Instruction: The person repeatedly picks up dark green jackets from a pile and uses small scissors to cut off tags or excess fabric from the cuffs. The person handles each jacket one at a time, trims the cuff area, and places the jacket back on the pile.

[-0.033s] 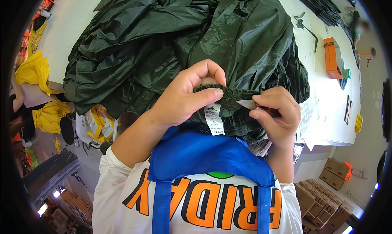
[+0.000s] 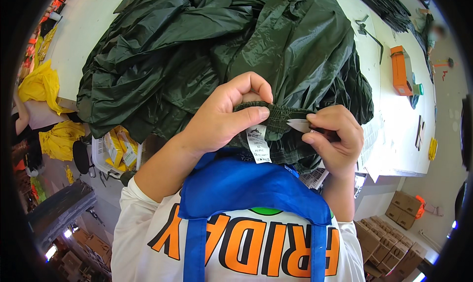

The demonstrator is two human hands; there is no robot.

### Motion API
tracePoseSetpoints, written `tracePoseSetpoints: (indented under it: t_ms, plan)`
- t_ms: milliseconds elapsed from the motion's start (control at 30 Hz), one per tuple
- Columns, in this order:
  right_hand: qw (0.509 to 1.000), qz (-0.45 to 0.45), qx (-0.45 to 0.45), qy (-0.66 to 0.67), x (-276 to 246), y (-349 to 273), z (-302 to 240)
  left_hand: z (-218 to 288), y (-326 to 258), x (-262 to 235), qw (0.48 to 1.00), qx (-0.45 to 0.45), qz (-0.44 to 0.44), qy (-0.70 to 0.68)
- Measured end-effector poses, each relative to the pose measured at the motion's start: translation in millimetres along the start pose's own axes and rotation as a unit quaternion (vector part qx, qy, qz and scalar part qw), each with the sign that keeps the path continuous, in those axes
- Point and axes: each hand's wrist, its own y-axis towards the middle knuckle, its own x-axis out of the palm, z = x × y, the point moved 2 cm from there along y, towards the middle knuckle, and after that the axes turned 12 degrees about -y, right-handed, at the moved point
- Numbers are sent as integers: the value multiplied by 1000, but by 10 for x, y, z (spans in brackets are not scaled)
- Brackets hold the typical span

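A dark green waterproof garment (image 2: 290, 50) lies heaped on the table in front of me. Its gathered elastic waistband (image 2: 281, 113) is pinched between the thumb and fingers of my left hand (image 2: 231, 112). A white care label (image 2: 258, 143) hangs from the band just below that thumb. My right hand (image 2: 336, 136) is closed round a pair of thread snips (image 2: 297, 125), most of which the fingers hide. The pointed metal blades stick out to the left, close against the waistband fabric.
An orange box (image 2: 400, 70) stands on the white table (image 2: 401, 129) at the right. More dark green garments (image 2: 382, 6) lie at the far right. Left of me are a white basket of yellow packets (image 2: 101, 154) and yellow garments (image 2: 39, 87). Cardboard boxes (image 2: 391, 245) are stacked at lower right.
My right hand and the snips have shifted very slightly to the right. The left hand keeps its hold on the waistband.
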Motion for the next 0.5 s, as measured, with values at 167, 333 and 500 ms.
tracePoseSetpoints:
  t_ms: [167, 333, 500]
  plan:
    - [999, 14, 37, 17, -8, -56, 68, -6, -4, 6, 1000, -10, -15, -12]
    - [1000, -4, 30, -2, 22, 8, 15, 18, -5, 36, 999, -2, -18, 35]
    - [999, -7, 23, -33, 18, 46, -47, 32, -7, 39, 999, 1, -15, 45]
